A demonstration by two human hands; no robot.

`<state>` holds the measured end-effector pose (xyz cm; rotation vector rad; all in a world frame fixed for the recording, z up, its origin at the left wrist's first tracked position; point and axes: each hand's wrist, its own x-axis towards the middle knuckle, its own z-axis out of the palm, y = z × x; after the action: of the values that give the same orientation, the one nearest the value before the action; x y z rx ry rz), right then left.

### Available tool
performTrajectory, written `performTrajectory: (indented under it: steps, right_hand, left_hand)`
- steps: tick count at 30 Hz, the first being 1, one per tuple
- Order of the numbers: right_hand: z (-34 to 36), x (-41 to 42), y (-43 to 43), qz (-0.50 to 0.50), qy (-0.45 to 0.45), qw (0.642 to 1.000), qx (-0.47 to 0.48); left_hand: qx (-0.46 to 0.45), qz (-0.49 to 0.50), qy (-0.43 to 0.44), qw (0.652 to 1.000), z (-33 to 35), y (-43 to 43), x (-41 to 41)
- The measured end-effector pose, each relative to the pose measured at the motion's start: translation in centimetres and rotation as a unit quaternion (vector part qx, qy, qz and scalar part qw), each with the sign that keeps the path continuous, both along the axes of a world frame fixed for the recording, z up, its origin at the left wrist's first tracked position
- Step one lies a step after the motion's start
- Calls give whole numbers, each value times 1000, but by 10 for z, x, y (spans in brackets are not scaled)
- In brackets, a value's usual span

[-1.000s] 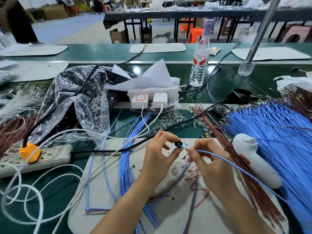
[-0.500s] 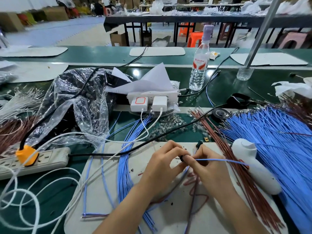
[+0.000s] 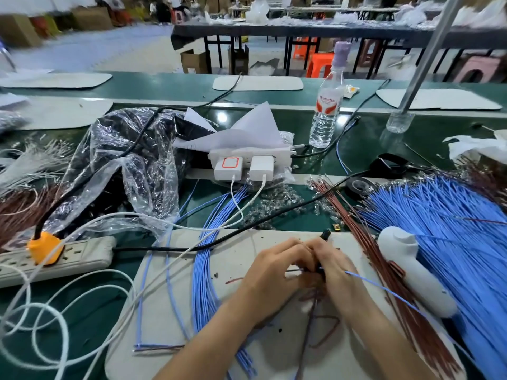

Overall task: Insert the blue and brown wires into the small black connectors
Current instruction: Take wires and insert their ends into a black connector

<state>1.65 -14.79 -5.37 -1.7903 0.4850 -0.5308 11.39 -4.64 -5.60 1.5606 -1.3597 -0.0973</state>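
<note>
Pinched black connector [image 3: 315,270] in left hand [image 3: 277,272], low over mat [image 3: 233,248]. Gripped blue wire [image 3: 384,289] in right hand [image 3: 333,266], right at the connector (short grip, probably to stop buckling). Seating hidden by fingers, couldn't tell.

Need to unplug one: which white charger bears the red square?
The left charger on the white power strip; the right charger beside it is plain white.
</note>
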Motion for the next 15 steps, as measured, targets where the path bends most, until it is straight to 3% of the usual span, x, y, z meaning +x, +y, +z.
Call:
performTrajectory:
  steps: [2,7,11,13,15]
  right_hand:
    - [5,-2,-4,-1,11,1000,-30]
    - [14,-11,-15,13,-25,992,122]
    - [17,-10,-12,-2,-66,986,152]
    - [23,-9,-13,-40,-132,957,255]
    - [27,-11,-22,-85,-207,900,374]
  left_hand:
    - [-5,-3,44,999,-1,0,1]
    - [-13,-14,126,992,0,0,5]
    - [-31,58,85,994,5,3,9]
    - [-76,158,31,984,8,6,16]
    - [-119,279,-2,953,10,13,30]
